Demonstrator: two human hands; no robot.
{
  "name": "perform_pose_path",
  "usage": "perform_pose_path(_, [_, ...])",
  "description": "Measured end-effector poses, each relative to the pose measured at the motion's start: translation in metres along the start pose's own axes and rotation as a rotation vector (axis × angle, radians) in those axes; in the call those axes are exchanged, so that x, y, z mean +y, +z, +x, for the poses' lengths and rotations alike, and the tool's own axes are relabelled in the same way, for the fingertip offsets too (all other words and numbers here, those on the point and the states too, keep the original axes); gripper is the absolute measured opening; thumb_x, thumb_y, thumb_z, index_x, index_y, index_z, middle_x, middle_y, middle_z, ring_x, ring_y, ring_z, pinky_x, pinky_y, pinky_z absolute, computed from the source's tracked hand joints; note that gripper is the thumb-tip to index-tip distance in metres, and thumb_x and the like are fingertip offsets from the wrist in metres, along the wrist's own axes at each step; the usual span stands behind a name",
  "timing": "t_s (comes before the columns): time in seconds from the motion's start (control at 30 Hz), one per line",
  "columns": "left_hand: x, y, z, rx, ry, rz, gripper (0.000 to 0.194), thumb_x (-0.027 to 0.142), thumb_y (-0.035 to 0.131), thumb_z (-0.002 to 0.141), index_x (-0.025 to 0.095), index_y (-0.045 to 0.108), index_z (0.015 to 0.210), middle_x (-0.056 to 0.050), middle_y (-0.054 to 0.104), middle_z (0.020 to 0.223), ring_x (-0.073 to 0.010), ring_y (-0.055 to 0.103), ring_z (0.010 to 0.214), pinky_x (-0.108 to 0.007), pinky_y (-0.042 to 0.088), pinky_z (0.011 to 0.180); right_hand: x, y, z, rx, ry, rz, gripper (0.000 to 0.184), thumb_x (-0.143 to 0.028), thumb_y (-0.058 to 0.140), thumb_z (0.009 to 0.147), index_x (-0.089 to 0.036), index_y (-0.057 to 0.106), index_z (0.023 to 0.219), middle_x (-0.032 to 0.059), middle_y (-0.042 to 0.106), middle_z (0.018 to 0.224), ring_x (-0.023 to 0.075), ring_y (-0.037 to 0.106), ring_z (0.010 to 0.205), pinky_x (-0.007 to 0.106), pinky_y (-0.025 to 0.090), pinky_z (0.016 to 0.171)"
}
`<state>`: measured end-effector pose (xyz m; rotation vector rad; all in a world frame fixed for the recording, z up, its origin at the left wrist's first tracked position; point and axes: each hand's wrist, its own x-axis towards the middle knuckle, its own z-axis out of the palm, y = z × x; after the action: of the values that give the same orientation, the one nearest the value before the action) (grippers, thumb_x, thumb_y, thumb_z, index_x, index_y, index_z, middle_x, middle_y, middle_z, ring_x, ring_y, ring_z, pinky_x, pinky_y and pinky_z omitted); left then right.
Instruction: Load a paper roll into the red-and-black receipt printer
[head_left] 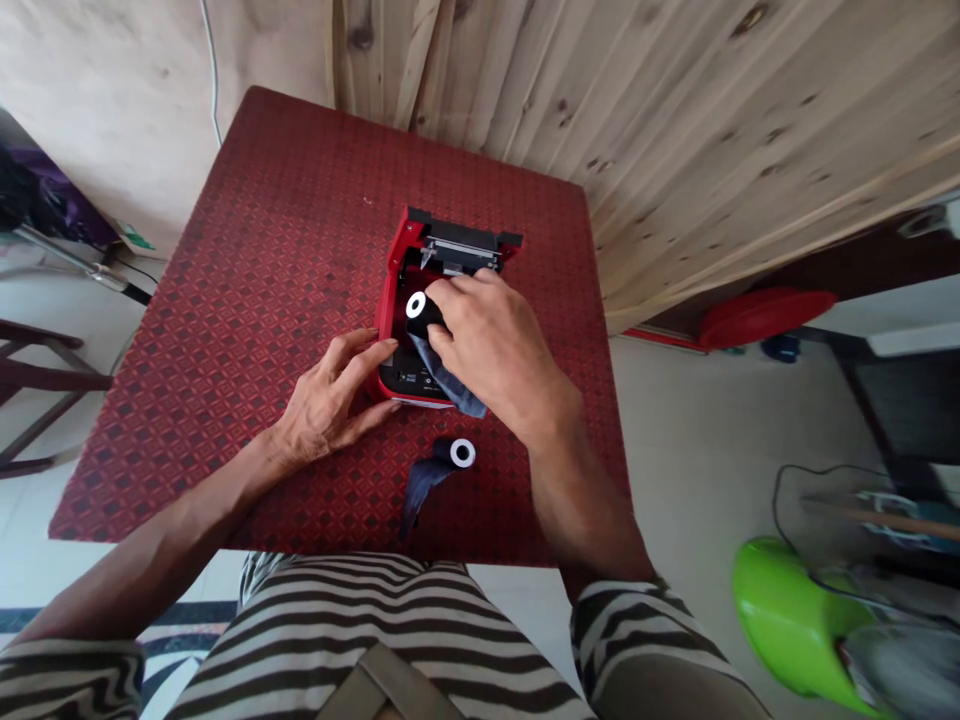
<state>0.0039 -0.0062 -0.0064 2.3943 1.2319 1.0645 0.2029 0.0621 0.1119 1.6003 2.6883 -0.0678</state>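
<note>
On the table stands a red and black label printer (387, 310) with its lid (465, 240) raised. My right hand (495, 345) is closed around a black ribbon roll (421, 308) with a white core, held over the printer's open inside. A loose length of dark ribbon (450, 385) hangs from that roll across the printer's front edge. My left hand (330, 395) grips the printer's front left corner, its fingers on the side and thumb at the front. Nearer to me lies a second ribbon roll (459, 453), its tail spread on the table. My right hand hides part of the printer's inside.
The table (225, 260) has a red patterned cover, and a wooden plank wall (637, 120) runs behind it. At left is a dark wooden chair (45, 375). A green plastic tub (787, 610) and a red round object (765, 318) are on the right.
</note>
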Motion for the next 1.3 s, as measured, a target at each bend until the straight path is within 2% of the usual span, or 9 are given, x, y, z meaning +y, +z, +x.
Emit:
perform_pose_path(0.27, [0.001, 0.000, 0.000, -0.007, 0.001, 0.006, 0.074, 0.044, 0.071, 0.099, 0.030, 0.033, 0.161, -0.015, 0.055, 0.145, -0.0286, 0.064, 0.132, -0.046, 0.067, 0.103, 0.004, 0.015, 0.012, -0.101, -0.043, -0.048, 0.025, -0.002, 0.055, 0.097, -0.010, 0.078, 0.105, 0.0195, 0.079, 0.106, 0.0306, 0.073, 0.101, 0.042, 0.057, 0.086])
perform_pose_path(0.57, [0.001, 0.000, -0.001, -0.033, -0.030, -0.012, 0.075, 0.045, 0.070, 0.099, 0.033, 0.032, 0.162, -0.014, 0.054, 0.146, -0.0279, 0.066, 0.129, -0.045, 0.068, 0.101, 0.018, 0.035, 0.032, -0.085, -0.073, 0.018, 0.024, -0.002, 0.060, 0.092, -0.014, 0.080, 0.095, 0.0147, 0.079, 0.084, 0.0267, 0.074, 0.078, 0.038, 0.057, 0.072])
perform_pose_path(0.73, [0.000, -0.001, -0.001, -0.031, -0.033, -0.021, 0.075, 0.043, 0.070, 0.099, 0.032, 0.032, 0.163, -0.014, 0.054, 0.147, -0.0270, 0.064, 0.131, -0.044, 0.067, 0.102, 0.017, 0.024, 0.021, -0.088, -0.056, 0.118, 0.025, -0.005, 0.056, 0.097, -0.014, 0.079, 0.098, 0.0158, 0.081, 0.097, 0.0277, 0.076, 0.091, 0.040, 0.056, 0.084])
perform_pose_path(0.9, [-0.003, -0.001, 0.000, -0.021, -0.006, -0.022, 0.074, 0.046, 0.070, 0.098, 0.031, 0.034, 0.162, -0.014, 0.055, 0.146, -0.0281, 0.063, 0.134, -0.044, 0.067, 0.102, 0.027, 0.008, -0.022, 0.063, -0.060, 0.363, 0.028, -0.025, 0.050, 0.109, -0.018, 0.078, 0.109, 0.0114, 0.082, 0.108, 0.0260, 0.076, 0.102, 0.041, 0.055, 0.096])
perform_pose_path(0.97, [-0.003, -0.003, 0.001, -0.005, 0.005, -0.045, 0.071, 0.051, 0.068, 0.099, 0.030, 0.038, 0.160, -0.014, 0.056, 0.144, -0.0282, 0.063, 0.133, -0.045, 0.065, 0.104, 0.033, 0.010, -0.038, 0.160, -0.080, 0.446, 0.025, -0.031, 0.059, 0.106, -0.018, 0.076, 0.118, 0.0113, 0.081, 0.117, 0.0278, 0.074, 0.111, 0.045, 0.055, 0.102])
perform_pose_path(1.07, [-0.002, -0.011, 0.005, 0.014, -0.012, -0.100, 0.068, 0.057, 0.059, 0.103, 0.027, 0.038, 0.160, -0.014, 0.057, 0.144, -0.0271, 0.065, 0.127, -0.047, 0.064, 0.105, 0.036, 0.020, -0.054, 0.292, -0.085, 0.570, 0.041, -0.033, 0.072, 0.099, -0.020, 0.067, 0.137, 0.0120, 0.077, 0.130, 0.0283, 0.073, 0.118, 0.047, 0.057, 0.104])
perform_pose_path(1.13, [-0.001, -0.020, 0.012, 0.022, -0.038, -0.117, 0.069, 0.061, 0.054, 0.103, 0.026, 0.037, 0.161, -0.015, 0.056, 0.145, -0.0256, 0.067, 0.120, -0.045, 0.065, 0.102, 0.033, 0.028, -0.058, 0.357, -0.048, 0.647, 0.047, -0.028, 0.070, 0.099, -0.023, 0.060, 0.145, 0.0091, 0.079, 0.127, 0.0252, 0.075, 0.113, 0.044, 0.059, 0.101])
perform_pose_path(1.2, [0.001, -0.030, 0.024, 0.034, -0.049, -0.108, 0.069, 0.064, 0.052, 0.103, 0.026, 0.039, 0.160, -0.015, 0.055, 0.145, -0.0243, 0.068, 0.116, -0.043, 0.065, 0.097, 0.027, 0.035, -0.060, 0.405, -0.016, 0.681, 0.043, -0.021, 0.063, 0.103, -0.026, 0.059, 0.146, 0.0052, 0.081, 0.116, 0.0218, 0.077, 0.106, 0.042, 0.060, 0.099])
perform_pose_path(1.3, [-0.001, -0.044, 0.056, 0.099, -0.022, -0.055, 0.067, 0.065, 0.052, 0.103, 0.026, 0.043, 0.157, -0.015, 0.056, 0.144, -0.0240, 0.067, 0.118, -0.039, 0.064, 0.096, 0.014, 0.047, -0.059, 0.463, -0.064, 0.593, 0.027, -0.018, 0.057, 0.106, -0.025, 0.069, 0.130, 0.0045, 0.083, 0.105, 0.0204, 0.077, 0.098, 0.039, 0.060, 0.094])
